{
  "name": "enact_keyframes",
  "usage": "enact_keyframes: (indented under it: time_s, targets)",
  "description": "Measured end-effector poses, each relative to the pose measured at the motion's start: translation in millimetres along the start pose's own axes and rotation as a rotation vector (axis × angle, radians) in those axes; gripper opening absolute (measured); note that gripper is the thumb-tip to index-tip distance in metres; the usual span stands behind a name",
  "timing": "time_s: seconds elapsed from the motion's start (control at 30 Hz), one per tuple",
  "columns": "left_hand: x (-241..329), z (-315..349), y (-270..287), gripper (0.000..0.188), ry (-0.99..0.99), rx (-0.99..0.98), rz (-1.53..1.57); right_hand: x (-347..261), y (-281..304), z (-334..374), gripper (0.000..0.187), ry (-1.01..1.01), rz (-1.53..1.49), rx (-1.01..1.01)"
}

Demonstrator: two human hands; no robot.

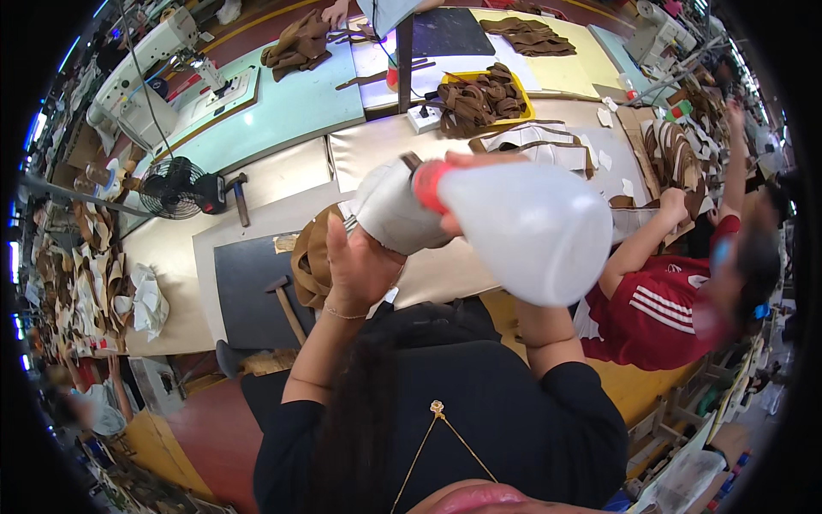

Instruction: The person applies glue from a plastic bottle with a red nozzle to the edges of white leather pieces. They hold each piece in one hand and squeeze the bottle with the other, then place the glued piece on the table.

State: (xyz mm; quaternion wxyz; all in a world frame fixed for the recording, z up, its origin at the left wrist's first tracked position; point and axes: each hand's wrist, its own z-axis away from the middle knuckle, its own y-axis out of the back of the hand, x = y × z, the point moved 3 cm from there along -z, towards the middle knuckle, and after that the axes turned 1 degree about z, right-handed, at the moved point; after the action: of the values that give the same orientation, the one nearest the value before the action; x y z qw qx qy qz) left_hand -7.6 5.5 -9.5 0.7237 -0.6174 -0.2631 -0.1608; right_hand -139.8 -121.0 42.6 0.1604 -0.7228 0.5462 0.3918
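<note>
A large translucent white plastic bottle (548, 227) with a red neck is tipped to the left in front of me. My right hand (479, 159) is closed round its neck end, mostly hidden behind the bottle. In my left hand (355, 267) is a rounded grey container (392, 210), steadied from below and the left. The bottle's red neck meets or overlaps the container's upper right side; whether they touch cannot be told. A short brown stub (412, 160) sticks up at the container's top. Brown material (315, 257) lies behind my left wrist.
A dark mat (248, 287) carries a hammer (287, 308); another hammer (241, 201) lies near a black fan (175, 188). A sewing machine (154, 81) stands far left. Brown strips fill a yellow basket (529, 107). A person in a red shirt (659, 308) works close on my right.
</note>
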Motion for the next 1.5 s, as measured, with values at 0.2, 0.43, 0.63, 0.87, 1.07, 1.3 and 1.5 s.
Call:
enact_keyframes:
  time_s: [0.2, 0.43, 0.63, 0.87, 1.07, 1.3, 1.5]
  targets:
    - [-6.1, 3.4, 18.7, 0.105, -0.031, -0.062, -0.182, -1.1, 17.4, -8.9, 0.031, 0.059, 0.064, 0.177]
    - [-4.1, 2.5, 19.5, 0.111, 0.062, -0.171, -0.092, -6.7, 27.4, -40.0, 0.024, 0.016, 0.249, 0.227]
    - [5.2, -2.2, -2.5, 0.113, 0.211, -0.043, 0.339, 23.2, 22.4, 37.3, 0.05, -0.138, 0.045, -0.005]
    - [6.1, -1.6, 2.2, 0.114, 0.188, -0.234, 0.384, 8.0, 22.7, 26.8, 0.027, -0.377, -0.182, 0.178]
    - [10.1, -3.8, 3.7, 0.112, 0.142, -0.2, 0.362, 10.0, 31.6, 10.2, 0.032, -0.084, 0.096, 0.048]
    - [7.4, -7.9, 12.4, 0.113, 0.165, -0.298, 0.477, 24.9, 31.2, 19.0, 0.049, 0.034, 0.123, -0.03]
    - [6.4, -12.2, -9.9, 0.115, 0.2, -0.134, 0.342, -9.5, 25.1, 8.3, 0.029, -0.1, 0.067, -0.02]
